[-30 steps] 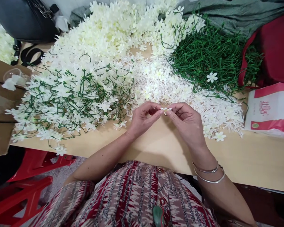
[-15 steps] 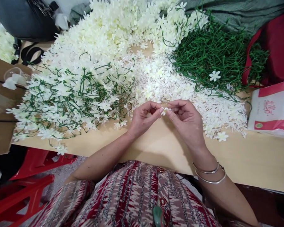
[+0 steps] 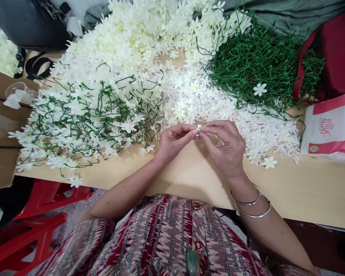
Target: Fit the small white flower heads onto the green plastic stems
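Observation:
A small white artificial flower (image 3: 199, 127) is pinched between my fingertips above the near part of the table. My left hand (image 3: 174, 142) grips it from the left with thumb and forefinger. From the other side, my right hand (image 3: 226, 147) closes thumb and forefinger on the same flower, mostly covering it. Behind my hands spreads a heap of white stamens and petals (image 3: 186, 96). Left of them lie white flowers on green stems (image 3: 100, 111). To the right rises a pile of bare green stems (image 3: 255, 65), with one loose white flower (image 3: 260, 89) on it.
A larger mound of cream-white petals (image 3: 138, 34) covers the back of the table (image 3: 313, 188). A tissue pack (image 3: 330, 128) and a red bag (image 3: 340, 57) stand right. On the left are a cardboard box (image 3: 1, 126), a black bag (image 3: 31, 23) and red stools (image 3: 31, 237).
The flower between my fingertips has turned, and less of it shows. My right hand's fingers have shifted slightly left, closer to my left fingertips.

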Demonstrator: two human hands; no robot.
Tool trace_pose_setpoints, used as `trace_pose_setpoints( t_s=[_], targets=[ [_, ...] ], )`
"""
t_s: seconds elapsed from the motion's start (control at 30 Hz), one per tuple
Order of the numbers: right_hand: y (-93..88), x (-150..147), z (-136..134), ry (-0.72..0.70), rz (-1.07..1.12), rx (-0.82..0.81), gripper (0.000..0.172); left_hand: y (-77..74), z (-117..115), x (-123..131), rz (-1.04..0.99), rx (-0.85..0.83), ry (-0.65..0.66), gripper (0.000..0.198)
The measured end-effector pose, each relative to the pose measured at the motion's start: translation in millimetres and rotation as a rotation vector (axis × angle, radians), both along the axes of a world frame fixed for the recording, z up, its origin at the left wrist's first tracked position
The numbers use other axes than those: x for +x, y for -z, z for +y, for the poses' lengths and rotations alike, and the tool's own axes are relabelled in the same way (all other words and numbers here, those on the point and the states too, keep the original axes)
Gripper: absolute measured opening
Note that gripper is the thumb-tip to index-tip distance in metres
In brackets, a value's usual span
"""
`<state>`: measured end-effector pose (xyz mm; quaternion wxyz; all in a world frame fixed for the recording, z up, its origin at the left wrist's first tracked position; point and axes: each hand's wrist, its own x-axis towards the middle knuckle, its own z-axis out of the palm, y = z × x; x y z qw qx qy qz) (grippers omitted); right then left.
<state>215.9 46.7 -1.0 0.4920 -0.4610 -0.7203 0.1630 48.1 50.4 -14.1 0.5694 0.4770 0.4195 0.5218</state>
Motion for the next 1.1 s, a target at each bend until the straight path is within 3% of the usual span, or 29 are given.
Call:
trace_pose_setpoints(
  t_s=[0.3,0.6,1.1],
  targets=[
    [4.0,2.4,2.9,0.047,-0.143,0.062,0.003,2.1,-1.8,3.1,0.039,0.012,-0.022,0.032],
    [6.7,2.3,-0.7,0.098,-0.3,0.083,0.006,9.3,-2.4,3.5,0.155,0.032,-0.038,0.03],
    [8.3,-7.6,0.3,0.107,-0.239,0.118,0.011,12.9,1.0,6.5,0.087,0.018,-0.058,0.022]
  ],
)
